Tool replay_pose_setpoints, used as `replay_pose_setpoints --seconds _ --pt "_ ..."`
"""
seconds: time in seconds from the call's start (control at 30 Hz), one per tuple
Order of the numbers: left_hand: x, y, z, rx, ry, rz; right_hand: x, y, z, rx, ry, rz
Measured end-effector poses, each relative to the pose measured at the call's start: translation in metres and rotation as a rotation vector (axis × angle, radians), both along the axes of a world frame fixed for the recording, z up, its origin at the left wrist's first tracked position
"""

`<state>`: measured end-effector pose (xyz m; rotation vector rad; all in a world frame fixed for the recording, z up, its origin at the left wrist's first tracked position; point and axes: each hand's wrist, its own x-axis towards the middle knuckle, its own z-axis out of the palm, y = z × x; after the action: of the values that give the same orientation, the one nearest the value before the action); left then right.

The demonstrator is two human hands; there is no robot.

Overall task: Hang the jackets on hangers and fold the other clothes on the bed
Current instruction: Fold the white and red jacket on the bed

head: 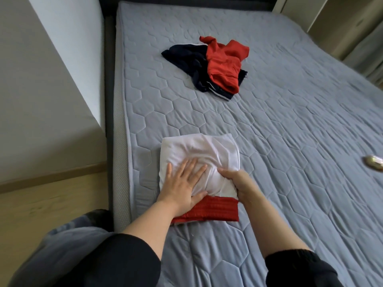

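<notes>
From the head view, a folded white garment point(199, 154) with a red ribbed band point(209, 210) on its near edge lies on the bed point(290, 141), near the bed's left edge and just in front of the person. The left hand point(184, 183) lies flat on it, fingers straight and spread, pressing down. The right hand point(234, 183) is beside it, fingers curled into a bunch of the white cloth at the garment's right side. The two hands are close but not touching.

What could go wrong: the right hand's bunched grip may drag the upper layer askew and leave a crease under the left palm. The thin cloth looks likely to spring open once the pressure comes off. Lying so near the mattress edge, the bundle could slide towards the floor if pushed left.

Farther up the bed, well apart, a red garment point(226, 65) lies crumpled over a navy garment point(186, 59) with white stripes, both unfolded. No hangers or jackets show.

The bed has a grey-blue cover quilted in hexagons, lightly wrinkled, on a dark frame point(108, 100). A small shiny object point(373, 161), too blurred to name, sits at the right. Pale wooden floor point(41, 204) and a white wall panel are on the left.
</notes>
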<state>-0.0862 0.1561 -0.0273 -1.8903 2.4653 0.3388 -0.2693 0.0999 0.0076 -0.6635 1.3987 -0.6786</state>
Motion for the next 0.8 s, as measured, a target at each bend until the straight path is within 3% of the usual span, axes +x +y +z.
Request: replay_pose_setpoints --seconds 0.13,0.27,0.37,0.4,0.47,0.57,0.67,0.8 --pt "0.008 -0.007 0.009 -0.133 0.456 0.230 0.026 -0.032 0.087 -0.498 0.285 0.138" --pt "0.015 -0.018 0.024 -0.136 1.027 0.612 0.063 -0.054 0.154 -1.146 1.047 0.450" --pt "0.029 -0.028 0.035 -0.010 1.537 1.023 0.090 -0.052 0.142 -1.415 1.464 0.655" --pt "0.035 -0.029 0.037 0.027 1.718 1.131 0.096 -0.049 0.125 -1.479 1.537 0.718" --pt "0.047 -0.027 0.037 0.100 1.900 1.283 0.100 -0.037 0.083 -1.480 1.599 0.935" --pt "0.052 -0.024 0.033 0.199 1.848 1.361 0.090 -0.013 0.012 -1.170 1.585 1.325" --pt "0.052 -0.024 0.020 0.187 1.529 1.333 0.084 0.004 -0.021 -1.214 1.485 1.253" --pt "0.051 -0.023 0.026 -0.018 1.083 1.212 0.070 0.002 -0.023 -1.422 1.177 1.148"
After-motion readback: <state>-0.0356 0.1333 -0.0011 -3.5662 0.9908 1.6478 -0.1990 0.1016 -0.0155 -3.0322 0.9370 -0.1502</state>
